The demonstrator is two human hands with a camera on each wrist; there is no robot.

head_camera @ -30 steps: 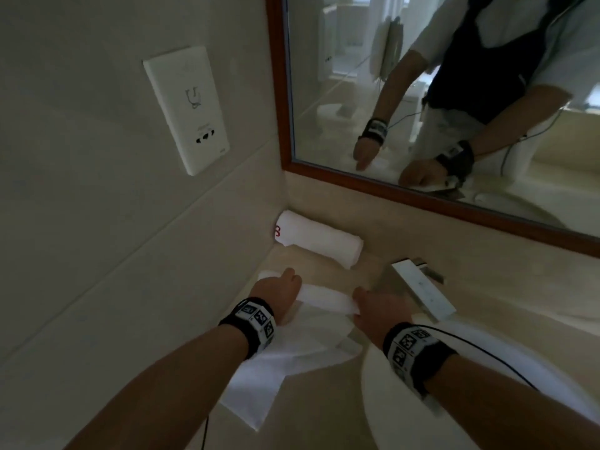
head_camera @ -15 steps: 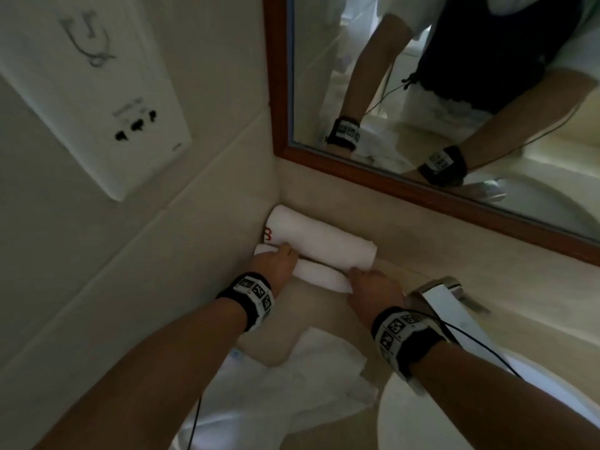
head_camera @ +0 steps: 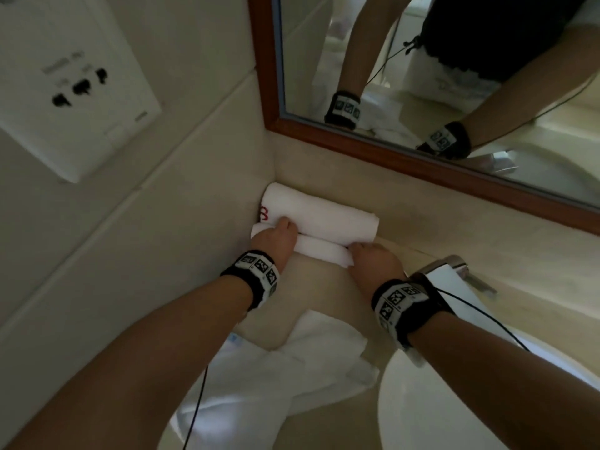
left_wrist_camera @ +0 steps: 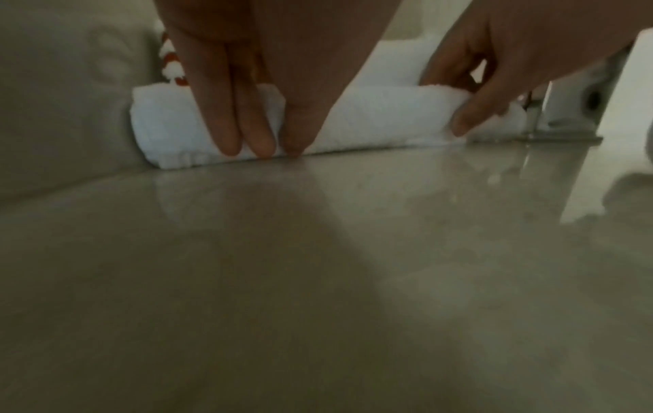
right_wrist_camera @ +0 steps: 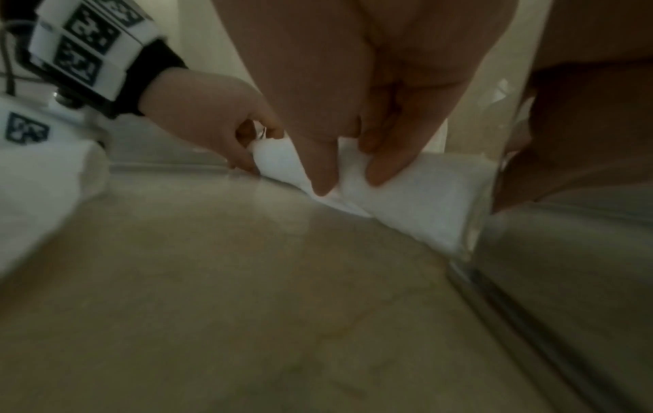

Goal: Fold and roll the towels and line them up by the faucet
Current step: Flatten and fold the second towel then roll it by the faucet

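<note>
Now both hands grasp a small rolled towel point(head_camera: 319, 251) on the tabletop point(head_camera: 324, 287): the left hand point(head_camera: 276, 240) at one end, the right hand point(head_camera: 373, 264) at the other. It touches a bigger rolled towel point(head_camera: 324, 212) in the corner. The faucet point(head_camera: 451, 274) is just beside them. Loose towels point(head_camera: 292, 368) lie near the sink point(head_camera: 422, 401).

Two rolled towels in the bench corner, both hands on the nearer one.
Left hand point(head_camera: 276, 239) and right hand point(head_camera: 373, 264) grip opposite ends of the small rolled towel point(head_camera: 321, 250), which touches the larger rolled towel point(head_camera: 321, 216) with red stitching lying against the back wall below the mirror point(head_camera: 422, 164). Loose towels point(head_camera: 292, 368) lie heaped on the bench point(head_camera: 324, 287); faucet point(head_camera: 454, 274) just right of the right hand, basin point(head_camera: 438, 401) below it, socket plate point(head_camera: 71, 92) on the left wall.
</note>
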